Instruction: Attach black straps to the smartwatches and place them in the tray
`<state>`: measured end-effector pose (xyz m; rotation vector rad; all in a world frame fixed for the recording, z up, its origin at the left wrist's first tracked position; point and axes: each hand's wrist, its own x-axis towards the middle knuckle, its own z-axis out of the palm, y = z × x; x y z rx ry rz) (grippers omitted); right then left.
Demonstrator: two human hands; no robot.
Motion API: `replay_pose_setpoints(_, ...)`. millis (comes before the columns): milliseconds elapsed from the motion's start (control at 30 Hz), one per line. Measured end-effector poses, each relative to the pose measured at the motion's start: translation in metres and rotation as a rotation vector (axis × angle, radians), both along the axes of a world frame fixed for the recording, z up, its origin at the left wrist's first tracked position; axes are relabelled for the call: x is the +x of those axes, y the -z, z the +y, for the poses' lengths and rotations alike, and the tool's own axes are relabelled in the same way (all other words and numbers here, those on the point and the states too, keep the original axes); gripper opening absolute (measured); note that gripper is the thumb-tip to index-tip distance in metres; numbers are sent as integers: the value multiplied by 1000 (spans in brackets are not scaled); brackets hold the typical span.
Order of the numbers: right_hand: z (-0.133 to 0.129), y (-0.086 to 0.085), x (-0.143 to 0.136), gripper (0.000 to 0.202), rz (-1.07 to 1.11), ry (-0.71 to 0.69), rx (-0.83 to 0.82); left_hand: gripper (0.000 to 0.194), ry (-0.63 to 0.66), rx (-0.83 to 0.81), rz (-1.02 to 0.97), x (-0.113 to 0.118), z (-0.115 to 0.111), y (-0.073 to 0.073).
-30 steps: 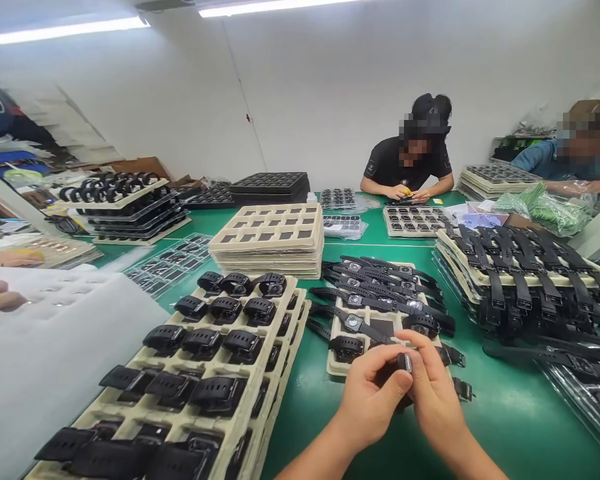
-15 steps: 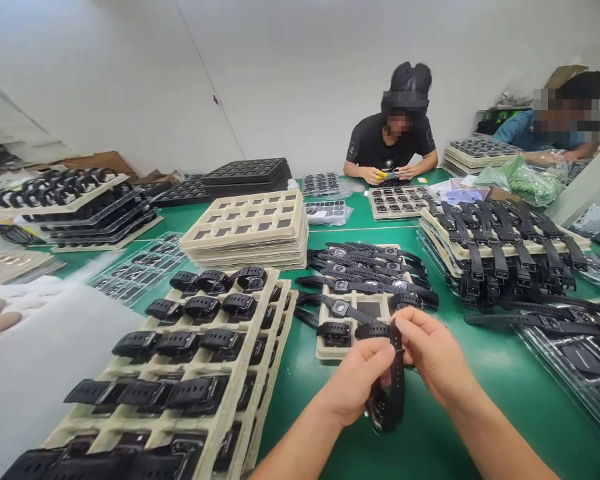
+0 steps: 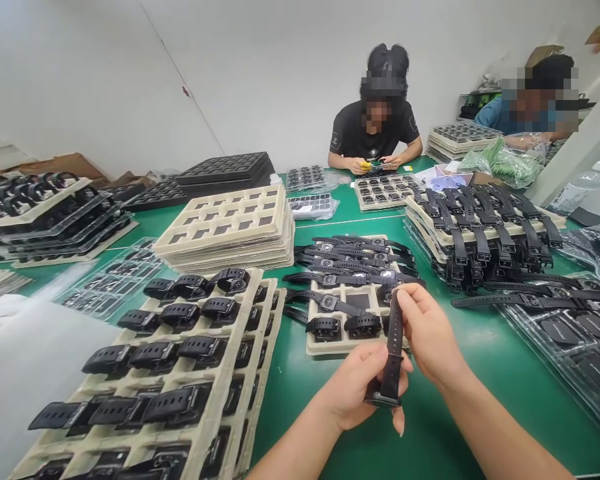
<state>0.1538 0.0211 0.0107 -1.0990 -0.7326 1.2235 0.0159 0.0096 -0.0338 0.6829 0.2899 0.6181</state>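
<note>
A black smartwatch [image 3: 393, 353] is between my two hands, its perforated strap standing up and its case low. My left hand [image 3: 363, 383] is closed round the lower part, by the case and the strap loop. With thumb and fingers, my right hand [image 3: 425, 327] pinches the upper strap end. Just beyond them lies a cream tray [image 3: 325, 348] with several watches in and across it. One watch with its strap closed in a loop [image 3: 364, 325] sits in the front row of that tray, left of the held strap.
Left of my hands are stacked cream trays of looped watches [image 3: 230, 373]; behind them stands a cream tray stack [image 3: 220, 257]. Watches with hanging straps [image 3: 485, 233] cover a stack at right, near clear plastic trays [image 3: 565, 373]. A co-worker [image 3: 375, 133] sits opposite, another person [image 3: 530, 107] farther right.
The watch has turned so its strap stands straighter, with the case now tucked by my left hand. My right hand has risen slightly along the strap. The view has shifted a little right.
</note>
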Motion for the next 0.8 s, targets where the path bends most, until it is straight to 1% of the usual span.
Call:
replay_pose_setpoints(167,0,0,-2,45,5,8,-11,44,19,7,2,-2,0,2)
replay_pose_setpoints(300,-1,-3,-3,48,-18,-5,-23,48,19,4,16,-2,0,-3)
replay_pose_setpoints(467,-2,-6,-4,48,-27,-10,-36,47,19,6,46,-2,1,-7)
replay_pose_setpoints(800,-2,-4,-3,45,-16,9,-6,48,30,41,65,-3,1,-2)
